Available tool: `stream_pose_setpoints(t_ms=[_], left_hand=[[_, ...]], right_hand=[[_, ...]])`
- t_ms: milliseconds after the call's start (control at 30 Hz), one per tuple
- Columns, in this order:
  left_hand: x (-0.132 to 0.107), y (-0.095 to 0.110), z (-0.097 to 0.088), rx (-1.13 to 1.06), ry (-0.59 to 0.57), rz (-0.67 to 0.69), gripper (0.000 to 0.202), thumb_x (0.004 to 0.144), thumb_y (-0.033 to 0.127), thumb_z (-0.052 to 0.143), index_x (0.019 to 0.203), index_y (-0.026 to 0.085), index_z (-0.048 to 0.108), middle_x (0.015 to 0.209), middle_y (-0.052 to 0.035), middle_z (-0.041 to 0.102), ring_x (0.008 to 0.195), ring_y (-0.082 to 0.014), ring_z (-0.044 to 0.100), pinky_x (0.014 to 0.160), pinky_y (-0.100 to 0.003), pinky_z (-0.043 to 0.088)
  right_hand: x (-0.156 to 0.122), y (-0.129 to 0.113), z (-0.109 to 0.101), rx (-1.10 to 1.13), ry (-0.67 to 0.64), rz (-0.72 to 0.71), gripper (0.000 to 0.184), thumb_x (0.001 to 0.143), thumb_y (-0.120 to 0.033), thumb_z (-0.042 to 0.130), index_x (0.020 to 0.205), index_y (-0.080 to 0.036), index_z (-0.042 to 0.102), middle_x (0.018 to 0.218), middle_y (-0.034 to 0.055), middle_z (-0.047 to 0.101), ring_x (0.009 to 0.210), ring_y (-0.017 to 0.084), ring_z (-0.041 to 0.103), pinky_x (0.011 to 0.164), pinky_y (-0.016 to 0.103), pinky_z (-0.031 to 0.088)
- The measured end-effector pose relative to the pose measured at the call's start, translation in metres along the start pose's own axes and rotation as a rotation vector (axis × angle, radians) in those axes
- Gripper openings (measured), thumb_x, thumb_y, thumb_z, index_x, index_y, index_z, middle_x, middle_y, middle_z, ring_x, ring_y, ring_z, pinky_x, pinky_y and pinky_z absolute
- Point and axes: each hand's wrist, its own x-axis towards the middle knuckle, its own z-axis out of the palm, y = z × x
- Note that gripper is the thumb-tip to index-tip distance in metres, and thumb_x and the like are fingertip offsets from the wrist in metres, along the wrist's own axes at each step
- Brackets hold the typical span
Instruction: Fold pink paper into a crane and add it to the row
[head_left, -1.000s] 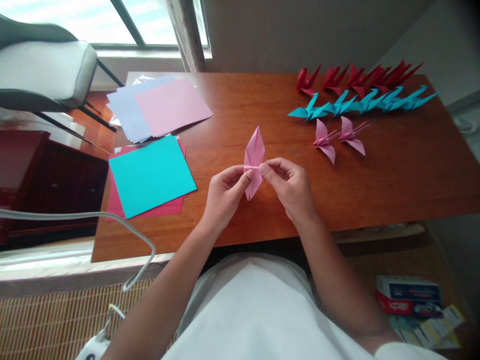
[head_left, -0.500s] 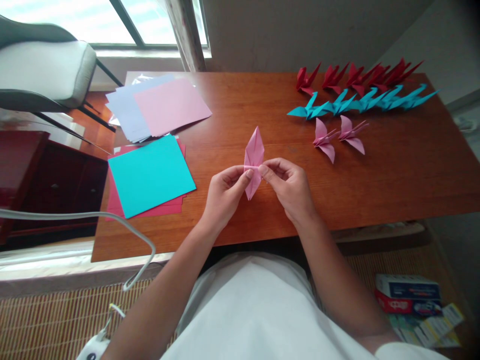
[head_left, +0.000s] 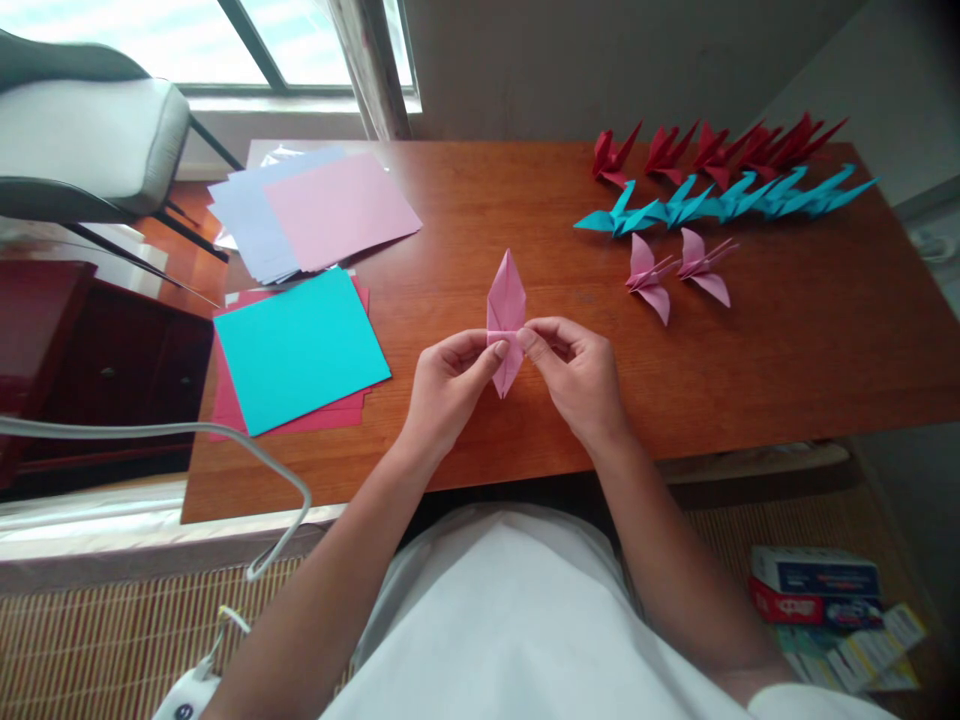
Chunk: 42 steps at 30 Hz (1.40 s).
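Note:
A folded pink origami paper (head_left: pixel 508 292), long and diamond-shaped with pointed ends, is held upright above the table between both hands. My left hand (head_left: pixel 452 385) pinches its left edge near the middle, thumb in front. On the opposite edge, my right hand (head_left: pixel 576 375) pinches the paper at the same height, fingers curled. A crease runs across the paper between the two thumbs. To the right lie two pink paper cranes (head_left: pixel 649 278) with spread wings. Behind them stand a row of blue paper cranes (head_left: pixel 682 207) and a row of red paper cranes (head_left: pixel 709 155).
On the wooden table (head_left: pixel 480 455), a blue sheet (head_left: pixel 304 350) lies over red sheets (head_left: pixel 345 412) at left. Behind it are a pink sheet (head_left: pixel 345 210) and pale sheets (head_left: pixel 247 225). A grey cable (head_left: pixel 289 475) bends past the left corner. Boxes (head_left: pixel 814 585) sit low at right.
The pink folded paper has straightened slightly, its top tip shifting a little left. Both hands keep their pinch in nearly the same place.

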Motion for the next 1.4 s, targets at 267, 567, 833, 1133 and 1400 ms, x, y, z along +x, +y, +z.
stream_pose_setpoints(t_ms=[267,567,833,1133,1400], left_hand=[[0.0001,-0.0002,-0.0002,0.005,-0.005,0.007,0.027,0.081,0.043,0.081,0.095,0.019,0.081,0.098,-0.0062,0.081,0.083,-0.0186,0.072,0.075,-0.026,0.054],[-0.0001,-0.0002,-0.0004,0.011,-0.005,0.011,0.028,0.082,0.043,0.081,0.096,0.019,0.081,0.097,-0.0065,0.081,0.083,-0.0186,0.072,0.074,-0.026,0.054],[0.0005,-0.0033,-0.0017,0.01,0.024,0.036,0.029,0.08,0.045,0.082,0.093,0.018,0.082,0.093,-0.0065,0.081,0.08,-0.0173,0.072,0.073,-0.025,0.055],[0.0001,-0.0033,-0.0003,-0.021,0.031,0.047,0.027,0.078,0.043,0.084,0.09,0.018,0.082,0.089,-0.0061,0.081,0.077,-0.0162,0.072,0.072,-0.024,0.056],[-0.0013,-0.0005,0.0008,-0.023,0.024,0.043,0.029,0.08,0.044,0.083,0.091,0.017,0.082,0.09,-0.0066,0.081,0.076,-0.0153,0.071,0.071,-0.024,0.056]], right_hand=[[-0.0003,-0.0027,-0.0004,-0.047,0.007,-0.038,0.029,0.087,-0.051,0.073,0.089,-0.022,0.074,0.088,0.0021,0.077,0.08,0.018,0.072,0.073,0.031,0.056],[-0.001,-0.0034,-0.0009,-0.075,0.01,-0.042,0.03,0.087,-0.052,0.072,0.089,-0.022,0.075,0.087,0.0021,0.077,0.08,0.018,0.071,0.073,0.032,0.056],[-0.0018,-0.0036,0.0028,-0.034,0.016,-0.045,0.024,0.088,-0.046,0.073,0.089,-0.021,0.072,0.087,0.0012,0.075,0.08,0.016,0.07,0.073,0.029,0.054],[-0.0022,0.0,0.0055,0.033,-0.013,0.003,0.026,0.083,-0.047,0.077,0.09,-0.023,0.069,0.085,-0.0003,0.073,0.078,0.016,0.069,0.074,0.031,0.057],[-0.0014,0.0037,0.0064,0.187,-0.008,0.051,0.025,0.078,-0.044,0.083,0.087,-0.024,0.071,0.083,-0.0016,0.072,0.076,0.014,0.067,0.072,0.028,0.057]])
